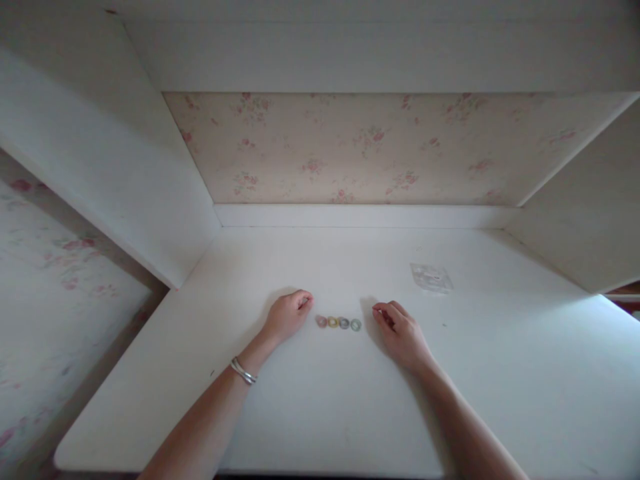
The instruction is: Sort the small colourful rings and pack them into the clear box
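Note:
Several small coloured rings lie in a short row on the white desk, side by side: a pink ring (321, 322) at the left end, then a yellow ring (333, 323), a grey ring (344, 323) and a pale green ring (355, 325) at the right end. My left hand (289, 315) rests just left of the pink ring, its fingers curled and thumb near the index fingertip. To the right of the green ring lies my right hand (400, 333), likewise closed in a loose curl. Neither hand touches the rings, and nothing shows in their fingers.
A clear plastic bag (431, 278) lies on the desk (310, 413) beyond my right hand. White side panels (125, 173) and a low back strip (370, 215) enclose the desk's far part. A silver bracelet (243, 371) circles my left wrist.

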Demonstrator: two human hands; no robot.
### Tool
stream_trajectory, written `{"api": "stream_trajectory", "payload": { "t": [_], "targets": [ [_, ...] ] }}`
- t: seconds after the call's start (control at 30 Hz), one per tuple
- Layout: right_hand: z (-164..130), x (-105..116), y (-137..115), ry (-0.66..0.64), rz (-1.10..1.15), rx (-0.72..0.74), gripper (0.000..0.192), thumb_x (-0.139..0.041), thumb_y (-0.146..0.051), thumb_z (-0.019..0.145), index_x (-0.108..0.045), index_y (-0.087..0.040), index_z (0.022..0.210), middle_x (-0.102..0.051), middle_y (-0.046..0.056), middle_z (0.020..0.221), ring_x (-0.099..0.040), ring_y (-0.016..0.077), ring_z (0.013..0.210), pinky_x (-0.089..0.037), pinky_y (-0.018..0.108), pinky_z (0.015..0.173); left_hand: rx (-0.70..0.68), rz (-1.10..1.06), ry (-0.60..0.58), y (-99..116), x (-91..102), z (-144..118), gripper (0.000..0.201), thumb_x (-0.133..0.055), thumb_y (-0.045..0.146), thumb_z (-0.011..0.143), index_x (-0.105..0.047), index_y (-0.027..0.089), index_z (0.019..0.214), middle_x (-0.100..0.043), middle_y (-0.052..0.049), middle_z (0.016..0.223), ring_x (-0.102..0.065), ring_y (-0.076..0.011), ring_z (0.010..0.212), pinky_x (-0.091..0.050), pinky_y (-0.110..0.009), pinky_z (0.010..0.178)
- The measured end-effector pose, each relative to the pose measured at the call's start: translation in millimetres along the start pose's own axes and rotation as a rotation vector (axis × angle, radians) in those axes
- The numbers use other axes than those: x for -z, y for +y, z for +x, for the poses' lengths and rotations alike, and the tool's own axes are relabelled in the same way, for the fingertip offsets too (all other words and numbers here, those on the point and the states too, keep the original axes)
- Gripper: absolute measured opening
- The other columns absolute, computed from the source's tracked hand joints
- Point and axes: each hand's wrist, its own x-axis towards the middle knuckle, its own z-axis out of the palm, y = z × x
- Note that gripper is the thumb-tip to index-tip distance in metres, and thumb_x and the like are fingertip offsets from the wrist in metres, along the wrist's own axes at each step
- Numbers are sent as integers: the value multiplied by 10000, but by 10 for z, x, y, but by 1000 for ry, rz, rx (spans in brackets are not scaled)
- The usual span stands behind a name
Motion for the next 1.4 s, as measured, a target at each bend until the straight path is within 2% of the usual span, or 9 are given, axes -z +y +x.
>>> {"api": "stream_trajectory", "payload": {
  "t": [0.3,0.67,1.27,1.4],
  "targets": [
    [-8,6,-9,7,-14,12,289,-402,-395,894,-618,-206,924,-599,45,830,-563,131,660,-429,244,614,-35,30,0,-10,6,-14,256,-429,344,888,-640,204,928,-631,2,699,-539,-114,597,-345,-214,562],
    [0,4,1,14,0,4,287,-397,-389,896,-618,-206,918,-599,43,820,-562,130,636,-435,249,613,-29,37,-10,26,29,-12,241,-437,323,888,-643,205,926,-619,7,671,-538,-114,594,-341,-215,562],
    [11,7,5,15,14,2,312,-385,-406,895,-618,-199,909,-602,55,833,-561,142,662,-431,259,620,-27,46,-12,19,23,-2,271,-424,349,892,-648,203,936,-666,-11,763,-584,-128,665,-386,-221,623],
    [20,3,31,28,25,3,304,-399,-396,885,-626,-196,910,-608,54,828,-561,140,658,-431,256,616,-16,48,-6,23,20,4,258,-437,343,887,-647,206,944,-665,-11,761,-575,-125,648,-372,-217,595]
  ]
}}
